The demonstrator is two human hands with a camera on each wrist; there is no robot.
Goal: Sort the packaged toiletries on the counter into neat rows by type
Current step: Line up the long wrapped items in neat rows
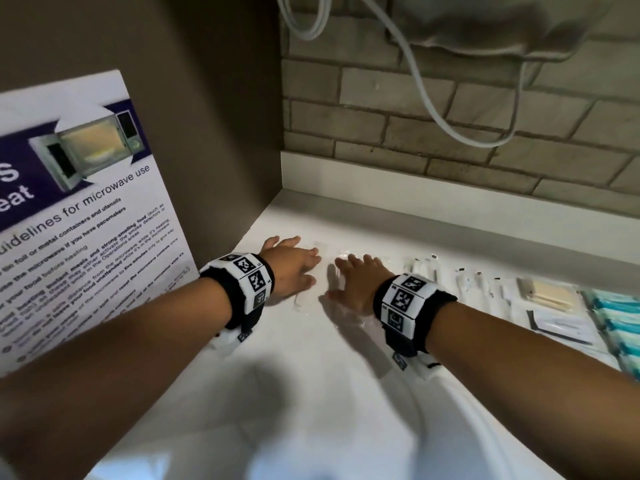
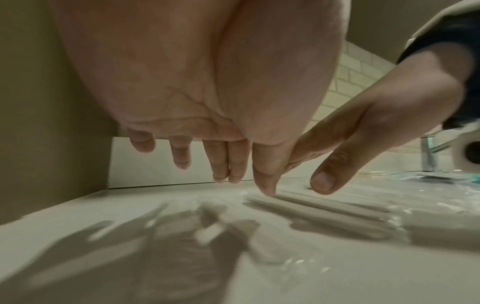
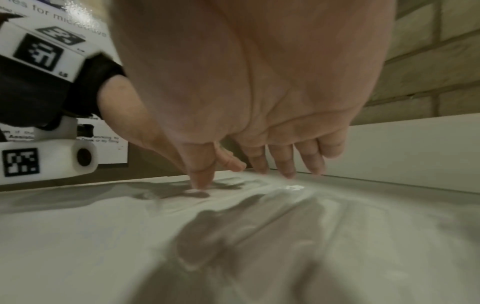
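Several white toothbrushes in clear wrappers (image 1: pixel 325 261) lie side by side on the white counter (image 1: pixel 311 358) near the left wall. My left hand (image 1: pixel 294 263) lies flat over them with straight fingers. My right hand (image 1: pixel 356 278) rests palm down beside it, fingers spread, on more clear wrappers. In the left wrist view my left hand (image 2: pixel 228 170) hovers just over the counter, thumb tip touching the wrapped toothbrushes (image 2: pixel 324 214). In the right wrist view the thumb of my right hand (image 3: pixel 259 170) touches the counter. Neither hand grips anything.
Further right lie rows of wrapped toothbrushes (image 1: pixel 464 280), a tan packet (image 1: pixel 547 294), a black-edged white sachet (image 1: pixel 557 325) and teal packets (image 1: pixel 620 323). A microwave poster (image 1: pixel 79 216) leans on the left wall. A brick wall (image 1: pixel 450 133) with a white cable (image 1: pixel 433 109) backs the counter.
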